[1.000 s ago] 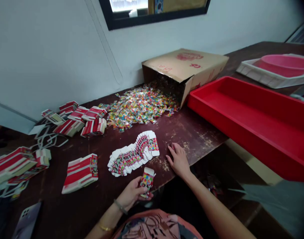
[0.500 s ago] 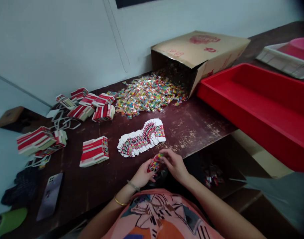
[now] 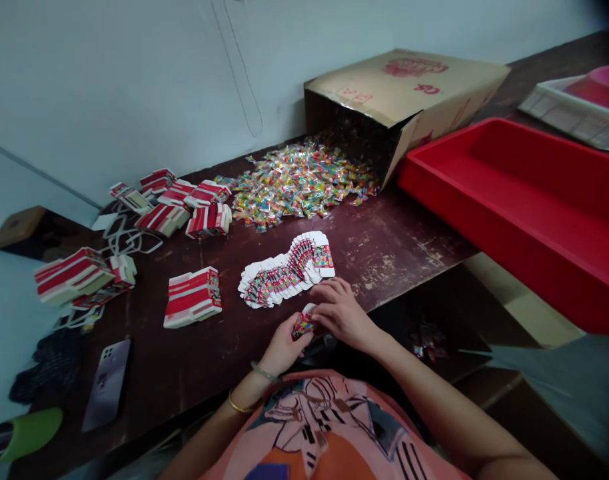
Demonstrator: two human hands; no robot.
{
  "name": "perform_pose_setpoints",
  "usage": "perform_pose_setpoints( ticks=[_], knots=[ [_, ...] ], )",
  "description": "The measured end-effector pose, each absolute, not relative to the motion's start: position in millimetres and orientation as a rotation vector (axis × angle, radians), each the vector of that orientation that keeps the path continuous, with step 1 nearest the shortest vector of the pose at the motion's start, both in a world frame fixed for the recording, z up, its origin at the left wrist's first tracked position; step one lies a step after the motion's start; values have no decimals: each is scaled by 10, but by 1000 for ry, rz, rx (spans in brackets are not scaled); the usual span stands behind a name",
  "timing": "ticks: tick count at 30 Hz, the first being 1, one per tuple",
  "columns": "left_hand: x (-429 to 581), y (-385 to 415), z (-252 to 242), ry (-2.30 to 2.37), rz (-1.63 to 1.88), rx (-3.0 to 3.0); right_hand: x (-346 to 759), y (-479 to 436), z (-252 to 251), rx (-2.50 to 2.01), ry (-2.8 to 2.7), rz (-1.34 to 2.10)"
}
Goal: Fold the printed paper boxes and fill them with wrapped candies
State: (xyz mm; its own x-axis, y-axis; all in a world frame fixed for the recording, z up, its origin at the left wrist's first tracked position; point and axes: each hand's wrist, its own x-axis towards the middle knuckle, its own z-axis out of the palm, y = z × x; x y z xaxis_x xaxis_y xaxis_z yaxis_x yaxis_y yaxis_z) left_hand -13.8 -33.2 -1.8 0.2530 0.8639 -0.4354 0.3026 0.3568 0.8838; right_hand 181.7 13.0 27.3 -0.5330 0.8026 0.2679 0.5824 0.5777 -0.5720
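Low over the table's front edge, my left hand [image 3: 284, 343] grips a small printed box [image 3: 303, 325], red and multicoloured, with a white flap at its top. The fingers of my right hand [image 3: 342, 313] are closed at that flap, partly covering it. Just beyond my hands lies a fanned row of flat, unfolded small boxes [image 3: 284, 273] with white flaps. Farther back is a heap of small wrapped candies [image 3: 294, 183], which spreads out of a cardboard carton [image 3: 409, 83] lying on its side.
A bundle of flat boxes [image 3: 193, 298] lies to the left, with several more bundles [image 3: 162, 220] behind it beside white straps [image 3: 127, 233]. A phone [image 3: 106, 387] and a green object [image 3: 32, 433] are at the near left. At right stand a red tray [image 3: 514, 220] and a white basket [image 3: 569, 113].
My right hand has turned over the top of the small box, its fingers now at the white flap. Colourful candy seen between my hands earlier no longer shows. The view has shifted slightly.
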Motion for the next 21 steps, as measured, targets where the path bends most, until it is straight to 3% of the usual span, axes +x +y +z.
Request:
perform_pose_setpoints(
  ticks=[4,12,16,21],
  knots=[
    [-149,-325,-3,1228,507,1227,1834,72,204,-1055,-2270,746],
    [-162,-347,70,1300,465,1286,1839,84,164,-1053,-2350,470],
    [-123,-321,152,1173,484,1158,1758,-9,120,-917,-2148,931],
    [-54,-276,121,1221,626,803,1675,-183,-108,-1163,-1164,1420]
  ],
)
